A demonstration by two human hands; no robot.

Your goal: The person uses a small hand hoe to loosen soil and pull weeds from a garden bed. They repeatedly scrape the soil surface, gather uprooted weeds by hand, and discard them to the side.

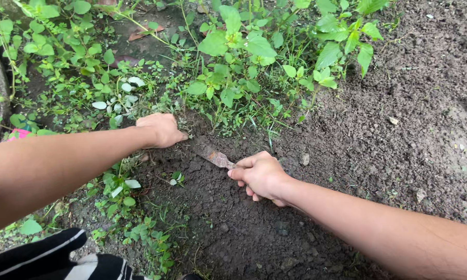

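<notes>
Here the right hand grips a rusty blade, its tip buried in soil; the left hand's grip is unclear.

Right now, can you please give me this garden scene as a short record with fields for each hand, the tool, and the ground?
left hand: left hand closed, knuckles down at the base of the green leafy weeds
right hand: right hand gripping the handle of the rusty metal hand tool
tool: blade tip points toward the left hand, lying on the soil
ground: dark loose soil, bare on the right, weeds on the left
lower edge: black cloth with white stripes
</notes>
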